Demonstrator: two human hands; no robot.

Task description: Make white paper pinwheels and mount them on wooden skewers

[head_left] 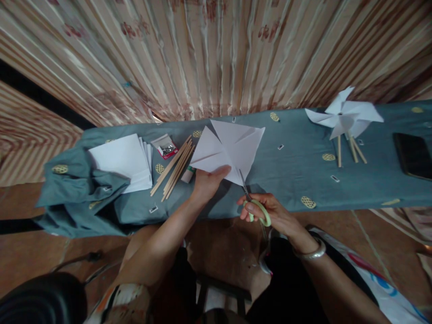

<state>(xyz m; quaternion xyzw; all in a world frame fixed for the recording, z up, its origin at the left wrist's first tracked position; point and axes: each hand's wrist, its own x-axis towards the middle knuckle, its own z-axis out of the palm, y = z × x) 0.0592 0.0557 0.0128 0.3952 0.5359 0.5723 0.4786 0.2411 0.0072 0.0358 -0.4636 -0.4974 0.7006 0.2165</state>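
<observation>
A square sheet of white paper point(238, 146) hangs over the middle of the table, with slits running from its corners toward the centre. My left hand point(207, 183) grips its lower left edge, thumb on top and fingers hidden beneath. In my right hand point(266, 209) is a pair of scissors point(259, 211) with light green handles, fingers through the loops. Their blades meet the paper at its lower corner, beside my left thumb. Just left of the paper lie several wooden sticks point(175, 168) and a small green and white object point(188, 174), partly covered by the sheet.
A stack of white paper squares point(118, 157) and an open red-and-white box of small metal pieces point(165, 146) lie leftward. White paper pinwheels point(344, 112) on sticks and a dark phone point(412, 155) are rightward. A pleated curtain point(209, 58) hangs behind the cloth-covered table point(290, 166).
</observation>
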